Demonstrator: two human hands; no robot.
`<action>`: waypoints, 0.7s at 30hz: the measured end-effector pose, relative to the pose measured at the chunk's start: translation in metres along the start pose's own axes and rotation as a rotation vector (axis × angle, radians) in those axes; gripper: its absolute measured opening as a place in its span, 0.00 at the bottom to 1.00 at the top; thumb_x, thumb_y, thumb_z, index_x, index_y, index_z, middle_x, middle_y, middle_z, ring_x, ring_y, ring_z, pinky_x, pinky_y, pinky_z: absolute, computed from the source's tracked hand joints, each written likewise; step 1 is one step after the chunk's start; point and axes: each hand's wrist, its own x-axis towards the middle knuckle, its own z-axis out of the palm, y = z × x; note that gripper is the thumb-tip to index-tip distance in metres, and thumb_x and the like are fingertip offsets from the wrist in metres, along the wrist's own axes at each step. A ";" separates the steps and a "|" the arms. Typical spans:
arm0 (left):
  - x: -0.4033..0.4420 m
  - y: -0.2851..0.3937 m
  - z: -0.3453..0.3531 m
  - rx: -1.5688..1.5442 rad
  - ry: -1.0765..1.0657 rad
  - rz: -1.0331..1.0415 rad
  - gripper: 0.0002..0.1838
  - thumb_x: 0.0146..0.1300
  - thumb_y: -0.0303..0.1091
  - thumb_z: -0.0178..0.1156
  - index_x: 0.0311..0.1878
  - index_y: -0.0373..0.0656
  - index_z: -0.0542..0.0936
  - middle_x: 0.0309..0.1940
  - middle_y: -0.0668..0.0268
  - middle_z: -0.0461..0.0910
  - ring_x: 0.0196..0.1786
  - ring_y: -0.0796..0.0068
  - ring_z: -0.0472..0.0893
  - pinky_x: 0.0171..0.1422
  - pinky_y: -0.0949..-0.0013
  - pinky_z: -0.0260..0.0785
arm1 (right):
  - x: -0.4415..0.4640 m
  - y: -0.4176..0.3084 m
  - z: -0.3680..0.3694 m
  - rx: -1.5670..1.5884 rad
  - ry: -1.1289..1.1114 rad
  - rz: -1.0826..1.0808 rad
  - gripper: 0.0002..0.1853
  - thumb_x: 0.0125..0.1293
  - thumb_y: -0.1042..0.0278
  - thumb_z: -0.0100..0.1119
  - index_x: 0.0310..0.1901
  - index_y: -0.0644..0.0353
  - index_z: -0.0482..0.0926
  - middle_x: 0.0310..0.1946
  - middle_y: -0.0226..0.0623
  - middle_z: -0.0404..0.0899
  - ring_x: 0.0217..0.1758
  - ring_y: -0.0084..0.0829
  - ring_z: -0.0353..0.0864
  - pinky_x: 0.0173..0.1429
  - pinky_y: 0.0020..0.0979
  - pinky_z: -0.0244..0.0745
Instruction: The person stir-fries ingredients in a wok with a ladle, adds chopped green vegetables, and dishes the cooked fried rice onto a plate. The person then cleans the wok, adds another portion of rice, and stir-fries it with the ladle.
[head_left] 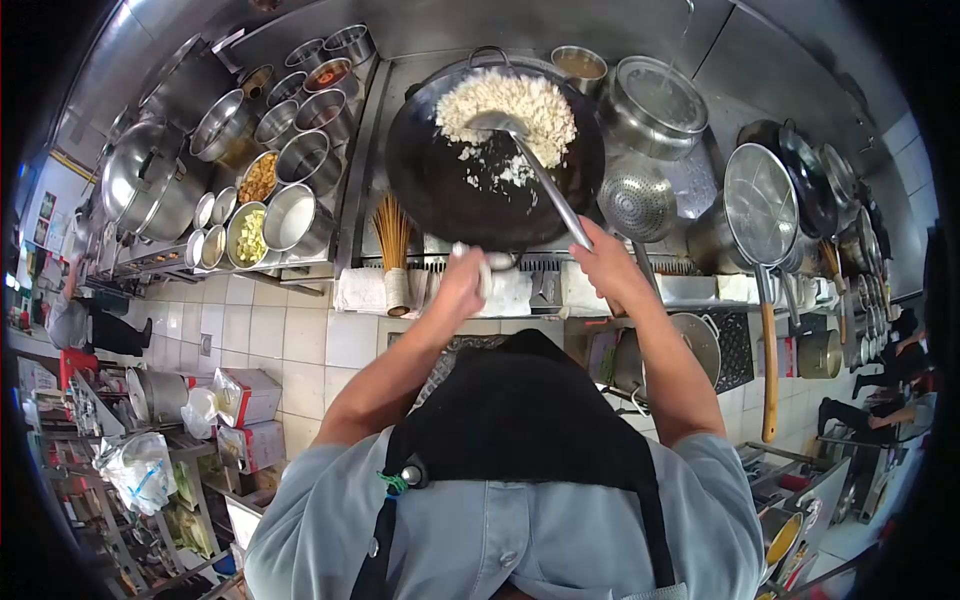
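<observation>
A large dark wok point(420, 185) sits on the stove in front of me. Pale fried rice point(540, 100) is heaped at its far side, with loose grains scattered toward the middle. My right hand point(608, 265) is wrapped round the long handle of a wok ladle point(545, 180), whose metal head rests in the rice. My left hand point(462, 285) is closed on a white cloth point(486, 276) at the wok's near rim, beside its near loop handle. Whether the fingers grip that handle through the cloth is hidden.
Left of the wok stand a bamboo brush point(391, 235) and several metal containers of ingredients point(250, 235). To the right are a perforated skimmer point(637, 200), a lidded pot point(660, 105) and a long-handled mesh strainer point(761, 205). Other people stand at the far left and right.
</observation>
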 end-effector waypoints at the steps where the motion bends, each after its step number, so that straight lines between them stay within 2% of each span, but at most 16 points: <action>1: -0.048 0.012 0.025 0.027 0.026 0.048 0.13 0.71 0.26 0.47 0.54 0.37 0.75 0.55 0.50 0.83 0.52 0.51 0.86 0.50 0.44 0.85 | 0.000 -0.003 0.002 0.019 0.024 -0.020 0.29 0.76 0.63 0.58 0.77 0.44 0.67 0.25 0.27 0.71 0.19 0.22 0.68 0.21 0.32 0.68; 3: -0.078 0.028 0.052 -0.005 0.125 0.005 0.12 0.71 0.27 0.49 0.53 0.37 0.76 0.58 0.50 0.82 0.52 0.53 0.87 0.47 0.45 0.84 | -0.015 0.004 -0.001 0.054 -0.048 0.020 0.32 0.75 0.64 0.59 0.79 0.47 0.64 0.26 0.27 0.71 0.19 0.20 0.66 0.21 0.29 0.68; 4: -0.080 0.044 0.062 -0.006 0.131 -0.087 0.11 0.72 0.28 0.48 0.53 0.38 0.75 0.56 0.51 0.83 0.49 0.53 0.87 0.45 0.45 0.84 | -0.028 0.003 -0.001 0.071 -0.076 0.065 0.33 0.75 0.64 0.59 0.80 0.48 0.63 0.26 0.27 0.71 0.19 0.20 0.66 0.21 0.28 0.68; 5: -0.058 0.064 0.072 -0.005 0.121 -0.171 0.10 0.72 0.28 0.48 0.52 0.38 0.75 0.53 0.51 0.84 0.47 0.52 0.88 0.43 0.45 0.83 | -0.038 -0.001 -0.002 0.090 -0.089 0.101 0.34 0.75 0.64 0.59 0.80 0.49 0.62 0.26 0.27 0.71 0.19 0.19 0.66 0.21 0.28 0.68; 7: 0.019 0.071 0.063 0.036 0.131 -0.069 0.10 0.74 0.28 0.45 0.49 0.38 0.75 0.47 0.50 0.84 0.43 0.50 0.87 0.42 0.44 0.85 | -0.058 -0.008 -0.008 0.091 -0.141 0.115 0.35 0.75 0.64 0.59 0.81 0.50 0.62 0.26 0.26 0.71 0.19 0.18 0.67 0.21 0.27 0.66; 10: 0.003 0.083 0.075 -0.035 0.070 -0.111 0.11 0.74 0.26 0.44 0.49 0.37 0.76 0.43 0.51 0.84 0.40 0.50 0.87 0.42 0.44 0.85 | -0.093 -0.021 -0.041 -0.034 -0.203 0.066 0.34 0.75 0.64 0.59 0.81 0.49 0.63 0.26 0.25 0.72 0.20 0.17 0.69 0.21 0.26 0.66; 11: 0.009 0.074 0.064 -0.102 -0.048 -0.142 0.12 0.73 0.26 0.46 0.52 0.35 0.77 0.43 0.51 0.85 0.40 0.53 0.88 0.44 0.45 0.87 | -0.106 -0.025 -0.056 -0.113 -0.233 0.035 0.34 0.75 0.63 0.59 0.80 0.49 0.63 0.27 0.26 0.73 0.21 0.19 0.70 0.22 0.26 0.67; 13: -0.054 0.099 0.110 -0.087 0.040 -0.178 0.14 0.74 0.27 0.46 0.56 0.34 0.76 0.42 0.52 0.85 0.41 0.54 0.88 0.45 0.48 0.88 | -0.109 -0.031 -0.078 -0.117 -0.280 0.190 0.33 0.75 0.62 0.58 0.80 0.49 0.64 0.25 0.25 0.73 0.21 0.18 0.72 0.22 0.26 0.68; 14: -0.051 0.100 0.111 -0.066 0.004 -0.208 0.13 0.76 0.28 0.47 0.55 0.35 0.76 0.41 0.52 0.85 0.42 0.54 0.89 0.47 0.49 0.88 | -0.102 -0.034 -0.082 -0.143 -0.275 0.237 0.33 0.75 0.61 0.58 0.80 0.48 0.64 0.24 0.25 0.73 0.21 0.18 0.71 0.22 0.27 0.67; 15: -0.060 0.111 0.125 -0.038 0.087 -0.208 0.12 0.74 0.28 0.48 0.53 0.35 0.76 0.39 0.53 0.85 0.42 0.53 0.89 0.48 0.47 0.88 | -0.097 -0.036 -0.085 -0.170 -0.272 0.289 0.33 0.75 0.61 0.58 0.80 0.48 0.64 0.24 0.25 0.73 0.21 0.18 0.71 0.22 0.27 0.67; 16: -0.050 0.109 0.121 -0.018 0.068 -0.209 0.11 0.72 0.28 0.49 0.52 0.35 0.76 0.37 0.54 0.84 0.42 0.52 0.89 0.48 0.46 0.87 | -0.078 -0.022 -0.078 -0.114 -0.208 0.199 0.33 0.75 0.61 0.59 0.80 0.49 0.64 0.23 0.26 0.71 0.19 0.18 0.69 0.21 0.27 0.66; 17: -0.029 0.105 0.111 -0.003 0.043 -0.201 0.11 0.70 0.27 0.49 0.52 0.36 0.75 0.36 0.54 0.84 0.41 0.52 0.88 0.48 0.45 0.87 | -0.053 -0.016 -0.071 -0.197 -0.162 0.154 0.33 0.75 0.61 0.59 0.79 0.51 0.65 0.25 0.32 0.75 0.22 0.24 0.75 0.25 0.30 0.71; 18: 0.006 0.087 0.086 -0.063 0.108 -0.161 0.13 0.68 0.27 0.49 0.53 0.36 0.75 0.40 0.53 0.84 0.44 0.50 0.88 0.49 0.47 0.85 | -0.027 -0.005 -0.060 -0.277 -0.117 0.110 0.32 0.75 0.60 0.59 0.79 0.52 0.65 0.27 0.38 0.80 0.25 0.30 0.81 0.30 0.32 0.77; 20: 0.008 0.045 0.054 -0.059 0.026 -0.053 0.16 0.66 0.22 0.47 0.56 0.35 0.74 0.46 0.52 0.83 0.47 0.52 0.87 0.51 0.44 0.85 | 0.054 0.087 -0.020 -0.559 0.263 -0.444 0.33 0.75 0.60 0.60 0.78 0.55 0.65 0.40 0.52 0.86 0.42 0.46 0.89 0.47 0.40 0.81; 21: -0.004 0.029 0.047 -0.060 -0.015 0.000 0.17 0.66 0.20 0.46 0.57 0.34 0.74 0.49 0.51 0.83 0.48 0.53 0.87 0.52 0.42 0.84 | 0.049 0.077 -0.024 -0.472 0.239 -0.363 0.33 0.75 0.59 0.61 0.78 0.56 0.65 0.45 0.54 0.85 0.47 0.49 0.87 0.53 0.41 0.80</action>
